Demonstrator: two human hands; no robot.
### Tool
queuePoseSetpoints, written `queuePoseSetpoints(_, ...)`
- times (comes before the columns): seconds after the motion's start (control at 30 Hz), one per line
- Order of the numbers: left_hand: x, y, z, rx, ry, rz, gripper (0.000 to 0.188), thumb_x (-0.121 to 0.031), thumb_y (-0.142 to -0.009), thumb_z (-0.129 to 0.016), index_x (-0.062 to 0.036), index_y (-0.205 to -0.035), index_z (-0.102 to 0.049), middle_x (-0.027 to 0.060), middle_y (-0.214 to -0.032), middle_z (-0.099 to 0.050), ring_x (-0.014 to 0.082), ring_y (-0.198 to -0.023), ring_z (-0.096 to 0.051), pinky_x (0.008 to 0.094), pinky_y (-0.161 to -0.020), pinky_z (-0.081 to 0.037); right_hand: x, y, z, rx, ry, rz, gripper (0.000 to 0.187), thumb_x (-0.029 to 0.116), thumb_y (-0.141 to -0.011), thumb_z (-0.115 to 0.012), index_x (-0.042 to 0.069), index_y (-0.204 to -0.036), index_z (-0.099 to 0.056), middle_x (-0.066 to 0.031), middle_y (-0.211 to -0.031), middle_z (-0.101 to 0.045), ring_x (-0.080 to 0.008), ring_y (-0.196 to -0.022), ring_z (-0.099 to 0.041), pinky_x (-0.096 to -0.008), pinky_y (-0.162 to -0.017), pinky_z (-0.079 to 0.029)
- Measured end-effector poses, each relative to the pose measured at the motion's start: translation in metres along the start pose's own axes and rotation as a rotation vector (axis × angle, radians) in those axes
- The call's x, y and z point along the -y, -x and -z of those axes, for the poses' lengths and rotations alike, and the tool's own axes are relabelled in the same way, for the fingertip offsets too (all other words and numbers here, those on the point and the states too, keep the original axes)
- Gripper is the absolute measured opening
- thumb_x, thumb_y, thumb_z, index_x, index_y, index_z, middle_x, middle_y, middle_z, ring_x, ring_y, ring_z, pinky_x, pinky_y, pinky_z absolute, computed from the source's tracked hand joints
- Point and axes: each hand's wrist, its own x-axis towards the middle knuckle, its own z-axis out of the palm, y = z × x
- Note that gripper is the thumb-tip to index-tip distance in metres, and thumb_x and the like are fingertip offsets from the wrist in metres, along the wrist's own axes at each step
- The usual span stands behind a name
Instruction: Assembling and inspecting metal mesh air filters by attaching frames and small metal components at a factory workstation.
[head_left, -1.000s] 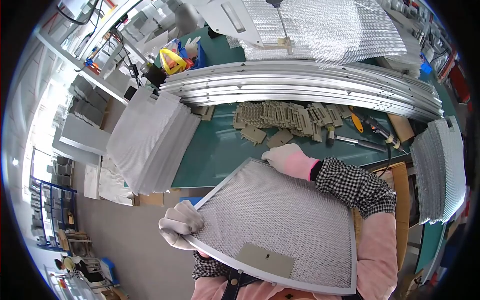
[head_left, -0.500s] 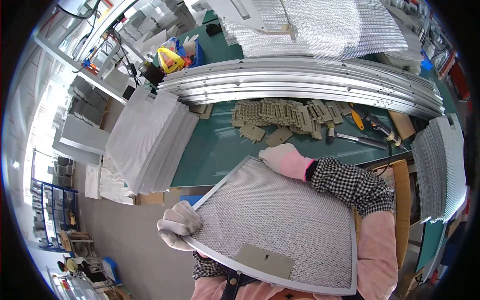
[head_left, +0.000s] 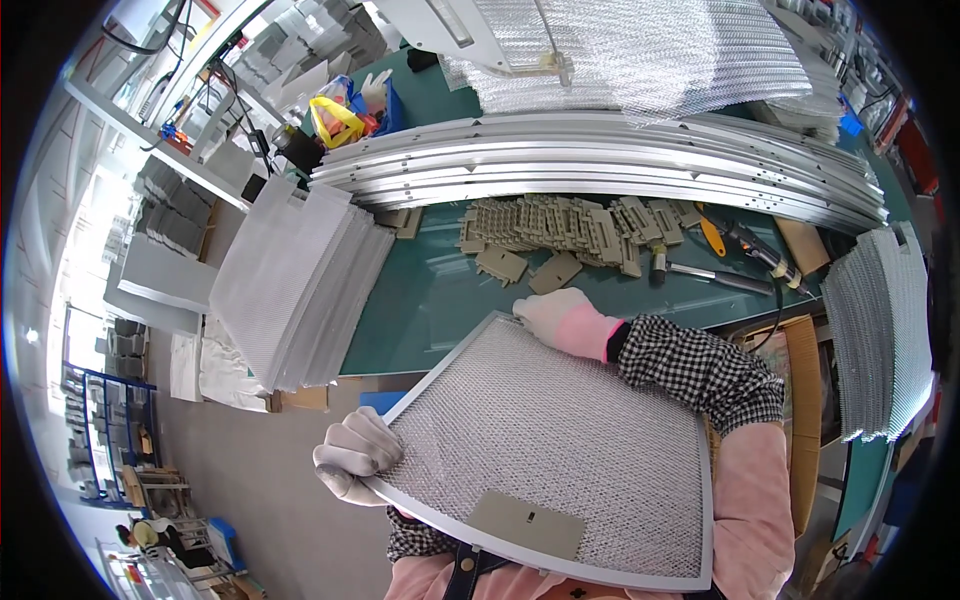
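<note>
A metal mesh filter panel [head_left: 560,430] with a thin aluminium frame is tilted in front of my body. A flat grey-beige plate [head_left: 527,524] sits at its near edge, over the mesh. My left hand [head_left: 358,455], in a whitish glove, is closed round the panel's left edge. At the far corner my right hand [head_left: 562,318], in a white and pink glove, is closed on the frame; its fingertips are partly hidden. Just beyond the right hand, loose beige plastic plates [head_left: 555,271] lie on the green table [head_left: 430,300], beside a larger pile of such pieces [head_left: 560,225].
Mesh sheets are stacked at the left [head_left: 285,290] and right [head_left: 875,335]. Long aluminium strips [head_left: 600,160] cross the table behind the pile. A hammer [head_left: 725,277], a power screwdriver [head_left: 765,255] and an orange-handled tool [head_left: 712,236] lie at the right. A cardboard box [head_left: 805,420] stands below.
Both hands keep their hold on the panel, and it has barely moved. The view has shifted very slightly.
</note>
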Motion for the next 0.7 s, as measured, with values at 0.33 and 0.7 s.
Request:
queuePoseSetpoints(0.33, 0.000, 0.000, 0.004, 0.022, 0.001, -0.008, 0.048, -0.030, -0.108, -0.031, -0.0096, -0.068, -0.046, 0.0023, -0.059, -0.046, 0.0127, -0.045, -0.044, 0.0239, -0.042, -0.038, 0.000, 0.000, 0.006, 0.056, 0.000, -0.013, 0.019, 0.021, -0.097, -0.047, 0.010, -0.105, -0.060, -0.0107, -0.093, -0.068, -0.0322, -0.086, -0.067, -0.0437, -0.071, -0.053)
queuePoseSetpoints(0.7, 0.004, -0.004, -0.015, -0.126, -0.026, -0.033, 0.048, -0.031, -0.107, -0.034, -0.0102, -0.065, -0.045, 0.0010, -0.055, -0.043, 0.0110, -0.042, -0.040, 0.0243, -0.040, -0.036, -0.007, 0.004, -0.001, -0.014, -0.190, 0.021, 0.021, 0.019, -0.097, -0.047, 0.010, -0.109, -0.061, -0.0139, -0.098, -0.070, -0.0335, -0.090, -0.067, -0.0440, -0.074, -0.053)
